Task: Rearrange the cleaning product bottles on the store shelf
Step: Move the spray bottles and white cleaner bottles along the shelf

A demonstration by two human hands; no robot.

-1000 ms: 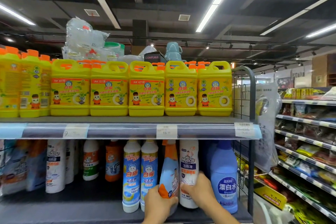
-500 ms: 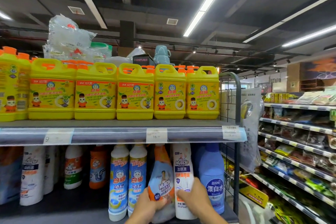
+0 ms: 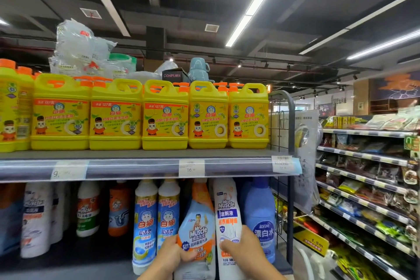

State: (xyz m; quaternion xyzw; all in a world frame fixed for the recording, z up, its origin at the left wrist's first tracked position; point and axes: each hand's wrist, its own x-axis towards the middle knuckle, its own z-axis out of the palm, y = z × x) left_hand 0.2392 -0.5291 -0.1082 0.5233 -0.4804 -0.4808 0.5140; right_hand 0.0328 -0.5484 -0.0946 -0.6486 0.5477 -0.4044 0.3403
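Observation:
On the lower shelf [image 3: 68,266] my left hand [image 3: 169,257] grips a blue and orange Mr Muscle spray bottle [image 3: 197,223], tilted slightly, at its lower body. My right hand [image 3: 242,250] grips a tall white Mr Muscle toilet cleaner bottle [image 3: 227,209] that stands just right of it. Two blue and white cat-brand bottles [image 3: 156,218] stand to the left of the spray bottle. A light blue bleach bottle [image 3: 260,216] stands at the right end of the shelf.
Yellow detergent jugs [image 3: 159,116] with orange caps fill the upper shelf [image 3: 136,169]. White and orange bottles [image 3: 88,209] stand farther left on the lower shelf. A wire end frame [image 3: 288,166] closes the shelf's right side. Snack shelves [image 3: 368,177] line the aisle to the right.
The view has shifted so the shelf sits further left. Both hands keep their hold on the two Mr Muscle bottles, which now stand closer together.

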